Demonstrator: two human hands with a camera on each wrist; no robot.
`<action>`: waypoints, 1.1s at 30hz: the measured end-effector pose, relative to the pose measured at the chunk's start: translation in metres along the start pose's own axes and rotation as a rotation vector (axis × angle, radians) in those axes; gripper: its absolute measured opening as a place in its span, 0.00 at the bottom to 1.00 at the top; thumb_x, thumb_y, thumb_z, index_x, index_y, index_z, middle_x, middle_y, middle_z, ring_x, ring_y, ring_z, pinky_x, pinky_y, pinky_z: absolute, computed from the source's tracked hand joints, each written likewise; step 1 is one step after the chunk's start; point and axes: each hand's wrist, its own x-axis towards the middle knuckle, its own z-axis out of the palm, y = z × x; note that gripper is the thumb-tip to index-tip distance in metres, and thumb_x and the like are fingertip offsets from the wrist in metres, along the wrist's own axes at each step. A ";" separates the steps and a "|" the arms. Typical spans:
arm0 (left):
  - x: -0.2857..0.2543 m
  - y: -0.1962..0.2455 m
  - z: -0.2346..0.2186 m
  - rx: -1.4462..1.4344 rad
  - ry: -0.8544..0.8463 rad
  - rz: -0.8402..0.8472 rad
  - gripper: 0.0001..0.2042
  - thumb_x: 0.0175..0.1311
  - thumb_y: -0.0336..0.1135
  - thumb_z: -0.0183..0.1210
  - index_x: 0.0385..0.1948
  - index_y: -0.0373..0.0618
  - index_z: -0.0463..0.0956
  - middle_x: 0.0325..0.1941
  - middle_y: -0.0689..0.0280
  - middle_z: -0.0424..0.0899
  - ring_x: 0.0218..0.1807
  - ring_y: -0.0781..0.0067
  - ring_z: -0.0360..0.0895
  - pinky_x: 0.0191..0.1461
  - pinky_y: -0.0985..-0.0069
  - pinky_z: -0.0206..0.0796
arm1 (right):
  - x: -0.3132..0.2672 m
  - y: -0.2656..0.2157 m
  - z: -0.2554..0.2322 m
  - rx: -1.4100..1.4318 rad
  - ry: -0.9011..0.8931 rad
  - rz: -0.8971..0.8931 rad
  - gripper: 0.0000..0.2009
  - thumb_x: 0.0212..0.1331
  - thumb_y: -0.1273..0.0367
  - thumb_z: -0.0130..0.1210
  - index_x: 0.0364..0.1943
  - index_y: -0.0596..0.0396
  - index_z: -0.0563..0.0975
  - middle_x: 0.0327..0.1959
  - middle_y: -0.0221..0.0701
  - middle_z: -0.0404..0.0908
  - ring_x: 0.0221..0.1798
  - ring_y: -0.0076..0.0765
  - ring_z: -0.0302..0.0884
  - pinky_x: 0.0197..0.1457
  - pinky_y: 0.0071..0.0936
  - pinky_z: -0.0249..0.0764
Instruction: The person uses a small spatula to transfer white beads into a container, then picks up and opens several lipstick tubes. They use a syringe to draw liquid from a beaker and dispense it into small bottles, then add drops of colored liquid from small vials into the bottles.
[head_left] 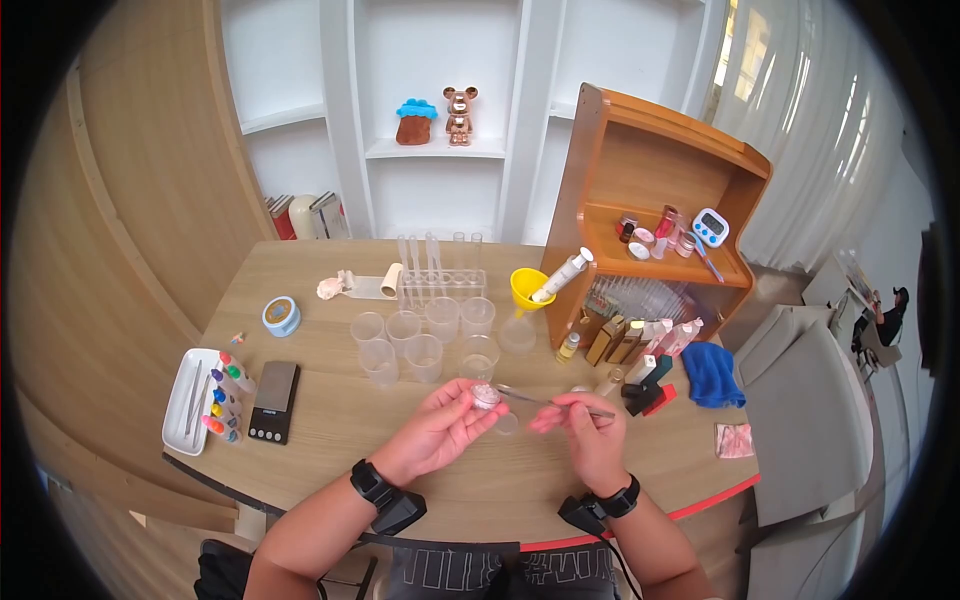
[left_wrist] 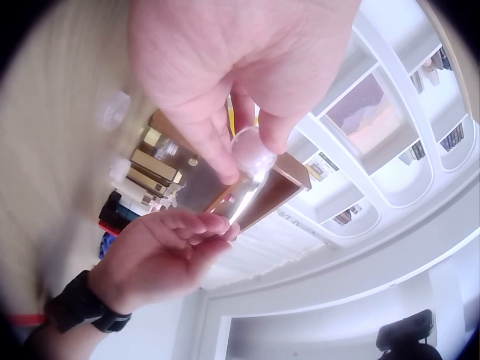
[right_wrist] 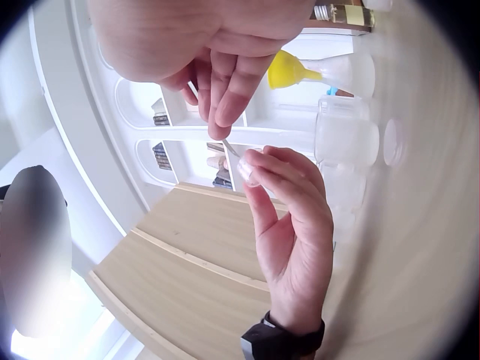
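Observation:
Between fingertips and thumb, my left hand point(head_left: 432, 432) pinches a small round clear jar point(head_left: 486, 397) with pale pink stuff in it. My right hand point(head_left: 594, 440) grips a thin metal spatula point(head_left: 535, 399), its tip right at the jar's mouth. The left wrist view shows the jar point(left_wrist: 253, 152) from below, held by its sides, with the shiny spatula point(left_wrist: 246, 201) reaching to it. A clear round lid point(head_left: 507, 424) lies on the table beneath the hands. In the right wrist view, the spatula point(right_wrist: 230, 148) slants down to the jar point(right_wrist: 247, 172).
Several clear plastic cups point(head_left: 424, 358) stand beyond the hands, before a test tube rack point(head_left: 440, 288). A yellow funnel point(head_left: 530, 290) is near a wooden cabinet point(head_left: 600, 200). At left are a black scale point(head_left: 275, 400) and a white tray point(head_left: 180, 425). Small boxes point(head_left: 605, 340) stand right.

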 end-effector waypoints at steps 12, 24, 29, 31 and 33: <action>0.000 0.003 0.002 -0.039 -0.005 -0.018 0.16 0.79 0.36 0.48 0.61 0.37 0.67 0.61 0.53 0.78 0.65 0.59 0.76 0.71 0.70 0.70 | 0.004 0.000 -0.005 0.242 0.060 0.053 0.12 0.76 0.67 0.47 0.49 0.64 0.75 0.41 0.47 0.87 0.43 0.48 0.88 0.47 0.36 0.84; -0.001 0.004 0.005 -0.095 0.010 -0.032 0.16 0.81 0.38 0.45 0.60 0.36 0.69 0.58 0.54 0.80 0.62 0.61 0.79 0.68 0.71 0.73 | 0.003 0.002 -0.002 0.048 0.022 0.020 0.14 0.75 0.64 0.51 0.49 0.62 0.77 0.40 0.44 0.87 0.39 0.43 0.87 0.44 0.35 0.82; -0.001 0.004 0.004 -0.101 0.014 -0.032 0.16 0.81 0.38 0.45 0.60 0.36 0.70 0.58 0.53 0.80 0.61 0.61 0.80 0.68 0.71 0.73 | 0.003 0.001 -0.004 0.081 0.008 0.006 0.13 0.75 0.66 0.51 0.48 0.64 0.78 0.41 0.45 0.87 0.41 0.42 0.88 0.46 0.34 0.82; -0.001 0.004 0.006 -0.083 0.039 -0.031 0.17 0.81 0.38 0.45 0.61 0.36 0.69 0.57 0.56 0.81 0.59 0.62 0.81 0.66 0.72 0.74 | 0.003 0.002 -0.004 0.072 -0.001 0.010 0.12 0.75 0.67 0.51 0.48 0.64 0.78 0.41 0.46 0.87 0.42 0.42 0.88 0.47 0.33 0.83; -0.001 0.004 0.006 -0.074 0.044 -0.033 0.17 0.81 0.38 0.45 0.61 0.36 0.69 0.57 0.56 0.81 0.59 0.62 0.81 0.66 0.72 0.74 | 0.002 0.004 -0.004 0.056 0.001 0.007 0.12 0.75 0.67 0.52 0.48 0.64 0.78 0.41 0.46 0.87 0.41 0.41 0.88 0.46 0.33 0.83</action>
